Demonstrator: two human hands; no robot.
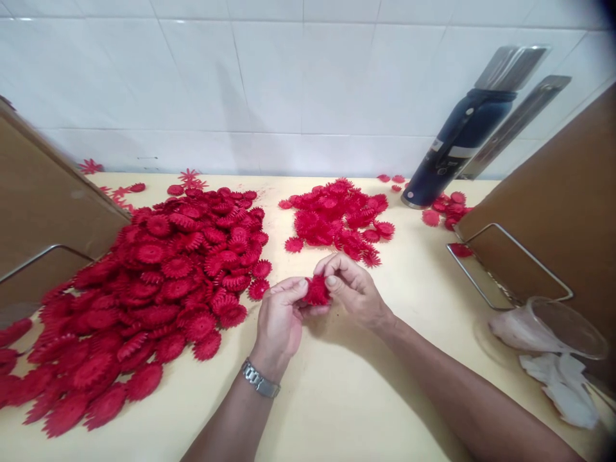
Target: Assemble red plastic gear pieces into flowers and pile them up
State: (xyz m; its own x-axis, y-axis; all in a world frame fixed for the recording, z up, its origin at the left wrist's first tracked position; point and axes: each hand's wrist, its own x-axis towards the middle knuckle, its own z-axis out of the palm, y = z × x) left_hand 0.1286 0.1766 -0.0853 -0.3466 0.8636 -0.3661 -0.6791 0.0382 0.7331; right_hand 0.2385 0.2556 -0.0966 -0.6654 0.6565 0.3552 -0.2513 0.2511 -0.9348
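Between my two hands is a small red fringed flower piece [317, 292], held above the middle of the table. My left hand [283, 314], with a metal watch on its wrist, is closed on its left side, thumb on top and fingers beneath. The thumb and fingers of my right hand [356, 289] pinch its right edge. To the left lies a large heap of red toothed discs [178, 263], close to my left hand. Just beyond my hands is a smaller pile of red fringed flower pieces [337, 215].
Cardboard panels [43, 192] flank the pale table [337, 410]. A dark blue bottle [464, 141] leans at the back right before a tiled wall [269, 77]. Nearby are a wire stand [520, 253], a clear plastic cup [568, 327], crumpled tissue [561, 385] and several stray red pieces [452, 208].
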